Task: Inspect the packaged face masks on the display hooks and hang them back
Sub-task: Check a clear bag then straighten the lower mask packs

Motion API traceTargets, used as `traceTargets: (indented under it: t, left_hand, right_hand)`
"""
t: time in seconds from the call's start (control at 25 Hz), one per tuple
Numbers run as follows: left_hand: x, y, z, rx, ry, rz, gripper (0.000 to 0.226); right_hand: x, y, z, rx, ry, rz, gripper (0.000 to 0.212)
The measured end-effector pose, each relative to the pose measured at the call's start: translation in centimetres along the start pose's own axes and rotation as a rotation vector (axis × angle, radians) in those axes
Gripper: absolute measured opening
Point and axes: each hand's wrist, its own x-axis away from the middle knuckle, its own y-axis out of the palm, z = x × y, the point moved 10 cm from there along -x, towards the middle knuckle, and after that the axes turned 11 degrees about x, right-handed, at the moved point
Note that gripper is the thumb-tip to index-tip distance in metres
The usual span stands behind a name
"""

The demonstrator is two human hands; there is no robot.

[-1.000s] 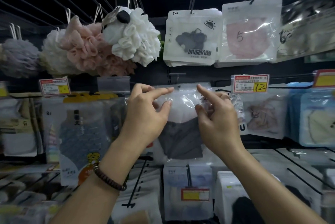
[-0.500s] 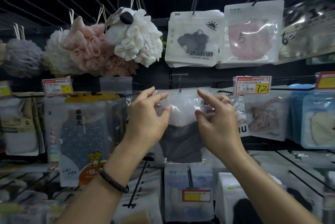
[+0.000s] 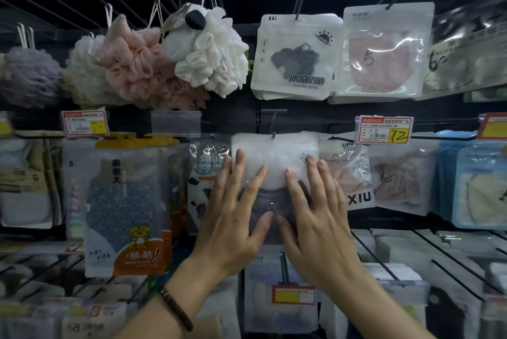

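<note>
A clear mask pack (image 3: 274,163) is hung in the middle of the rack. It is pressed flat by the left hand (image 3: 233,218) at 7 o'clock and the right hand (image 3: 315,218) at 5 o'clock, with fingers laid straight and spread. A thin hook (image 3: 273,134) is seen at its 12 o'clock.
</note>
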Motion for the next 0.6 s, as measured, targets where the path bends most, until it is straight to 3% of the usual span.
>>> traceTargets:
  t: [0.32, 0.6]
  left_hand:
    - [-3.3, 3.1, -3.8, -0.174, -0.059, -0.162, 0.081]
    - [-4.3, 3.9, -4.8, -0.218, -0.141, -0.199, 0.080]
  right_hand:
    - [-3.3, 5.5, 2.4, 0.074, -0.098, -0.312, 0.081]
    - [-4.5, 6.8, 3.2, -0.005, -0.119, -0.421, 0.083]
